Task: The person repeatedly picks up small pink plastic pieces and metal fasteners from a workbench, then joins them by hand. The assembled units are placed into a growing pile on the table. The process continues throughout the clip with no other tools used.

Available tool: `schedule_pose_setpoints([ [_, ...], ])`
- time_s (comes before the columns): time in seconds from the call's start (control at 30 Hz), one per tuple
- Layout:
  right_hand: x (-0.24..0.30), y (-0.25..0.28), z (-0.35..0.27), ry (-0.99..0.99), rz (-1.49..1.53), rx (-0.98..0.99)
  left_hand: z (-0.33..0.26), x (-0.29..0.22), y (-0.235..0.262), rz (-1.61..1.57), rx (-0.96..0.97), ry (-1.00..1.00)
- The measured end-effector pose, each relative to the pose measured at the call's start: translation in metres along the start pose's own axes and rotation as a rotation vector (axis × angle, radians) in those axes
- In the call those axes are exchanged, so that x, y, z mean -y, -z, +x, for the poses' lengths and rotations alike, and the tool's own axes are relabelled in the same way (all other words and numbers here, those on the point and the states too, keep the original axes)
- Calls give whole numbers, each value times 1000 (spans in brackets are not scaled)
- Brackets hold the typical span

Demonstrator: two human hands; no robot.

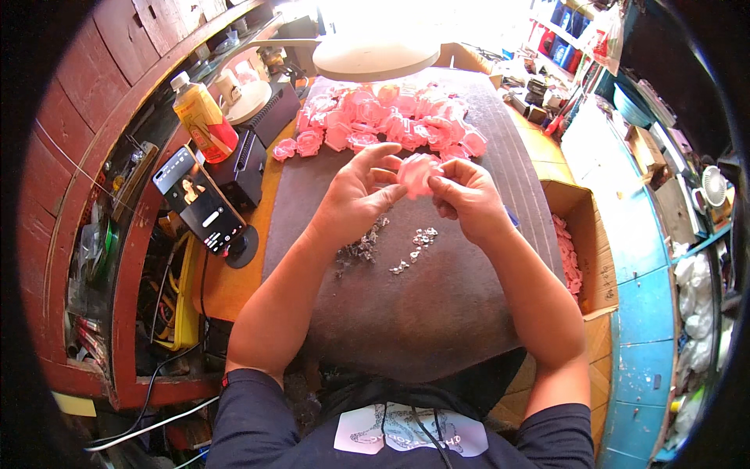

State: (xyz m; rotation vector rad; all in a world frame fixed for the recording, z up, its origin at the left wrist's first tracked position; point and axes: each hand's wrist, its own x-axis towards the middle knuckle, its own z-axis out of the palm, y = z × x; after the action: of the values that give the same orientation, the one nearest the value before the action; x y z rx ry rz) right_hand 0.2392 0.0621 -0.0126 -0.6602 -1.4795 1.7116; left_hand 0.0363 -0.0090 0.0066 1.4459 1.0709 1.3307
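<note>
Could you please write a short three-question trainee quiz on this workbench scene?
1. True or false: both hands hold the same pink piece.
2. Where does the pile of pink pieces lie: A, beyond the hands; B, beside the person's body; C, under the phone?
3. What lies on the dark mat just below the left hand and right hand?

Key: 1 true; 2 A; 3 small clear bits.

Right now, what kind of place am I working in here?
Most likely a small, crowded craft workbench: a pile of pink pieces on a dark mat, a desk lamp overhead, and both hands holding one pink piece.
</note>
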Motion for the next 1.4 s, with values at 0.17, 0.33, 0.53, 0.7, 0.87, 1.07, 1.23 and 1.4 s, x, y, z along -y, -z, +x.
schedule_pose_setpoints([
  [0.17,-1,-11,-7,-56,105,68,-2,15,-10,-42,29,-70],
  [0.33,9,-3,-2,350,-779,139,-2,3,-11,-81,-267,-31],
  [0.53,17,9,-6,206,-1307,387,-1,8,-6,-2,-261,-13],
  [0.7,8,8,-4,260,-1328,418,-1,11,-4,85,-201,-10],
  [0.87,6,7,-3,274,-1301,378,0,22,1,214,-196,-65],
  [1.07,2,16,4,95,-865,157,-3,16,-3,499,-51,-167],
  [1.23,6,9,3,-108,-423,109,-9,19,-9,808,58,-311],
  [1.4,-1,9,2,-143,-400,201,-13,20,-17,1043,83,-412],
])
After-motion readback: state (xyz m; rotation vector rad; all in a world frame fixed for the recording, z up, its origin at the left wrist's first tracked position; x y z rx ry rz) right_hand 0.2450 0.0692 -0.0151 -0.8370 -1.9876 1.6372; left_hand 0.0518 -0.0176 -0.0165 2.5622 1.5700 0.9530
